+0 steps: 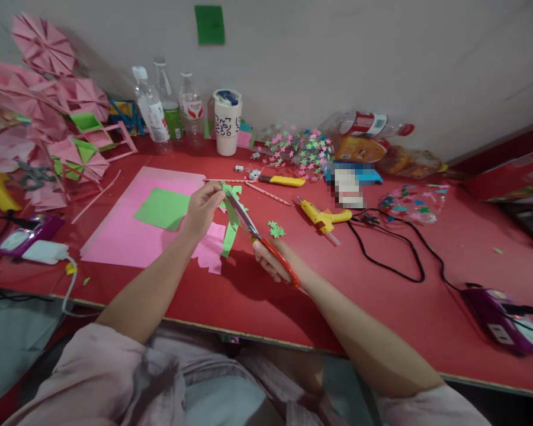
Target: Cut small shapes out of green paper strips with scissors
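Note:
My left hand pinches a small piece of green paper above the table. In my right hand is a pair of scissors with orange-red handles, its blades reaching up to the paper at my left fingertips. Whether the blades are parted is too small to tell. Pink paper scraps and green cut strips lie beneath my hands. To the right of the scissors sits a little heap of green paper stars. A green square sheet rests on larger pink sheets at the left.
A yellow glue gun with a black cord lies to the right, near a yellow cutter knife. Bottles and a white cup stand along the wall. Pink folded-paper models crowd the left. Purple power strips occupy both sides.

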`<state>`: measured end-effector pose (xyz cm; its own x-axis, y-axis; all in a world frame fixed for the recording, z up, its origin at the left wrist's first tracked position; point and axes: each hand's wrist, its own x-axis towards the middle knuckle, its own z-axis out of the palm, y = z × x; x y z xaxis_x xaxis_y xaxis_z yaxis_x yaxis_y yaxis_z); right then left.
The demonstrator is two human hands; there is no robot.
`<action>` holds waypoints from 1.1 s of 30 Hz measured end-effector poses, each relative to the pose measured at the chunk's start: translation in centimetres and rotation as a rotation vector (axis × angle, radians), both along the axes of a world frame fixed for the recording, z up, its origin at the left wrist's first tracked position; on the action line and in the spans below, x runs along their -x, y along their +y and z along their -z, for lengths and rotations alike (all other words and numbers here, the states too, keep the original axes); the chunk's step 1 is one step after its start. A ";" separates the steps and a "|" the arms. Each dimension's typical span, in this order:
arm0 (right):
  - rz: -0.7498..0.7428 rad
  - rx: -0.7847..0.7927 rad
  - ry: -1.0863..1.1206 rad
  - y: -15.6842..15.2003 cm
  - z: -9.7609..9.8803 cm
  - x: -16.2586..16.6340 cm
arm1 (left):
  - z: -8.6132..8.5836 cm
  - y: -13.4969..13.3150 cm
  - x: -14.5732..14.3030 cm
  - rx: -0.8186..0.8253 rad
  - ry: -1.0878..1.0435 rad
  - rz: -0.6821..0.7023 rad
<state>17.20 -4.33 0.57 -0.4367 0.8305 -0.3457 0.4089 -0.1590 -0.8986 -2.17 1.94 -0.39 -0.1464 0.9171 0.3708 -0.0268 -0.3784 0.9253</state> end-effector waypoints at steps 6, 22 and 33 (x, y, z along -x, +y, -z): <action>-0.054 0.012 0.055 0.0 -0.3 -0.2 | 0.5 0.4 0.1 0.006 -0.070 0.022; 0.030 0.019 -0.008 0.1 0.1 -0.1 | -0.1 -0.1 0.0 -0.026 0.015 -0.001; 0.028 0.001 0.013 -0.1 -0.1 0.0 | -0.3 -0.2 0.0 -0.014 0.013 -0.006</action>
<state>17.24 -4.40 0.71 -0.4173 0.8424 -0.3409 0.3929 -0.1711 -0.9035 -2.20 1.77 -0.13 -0.1465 0.9109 0.3858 -0.0126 -0.3917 0.9200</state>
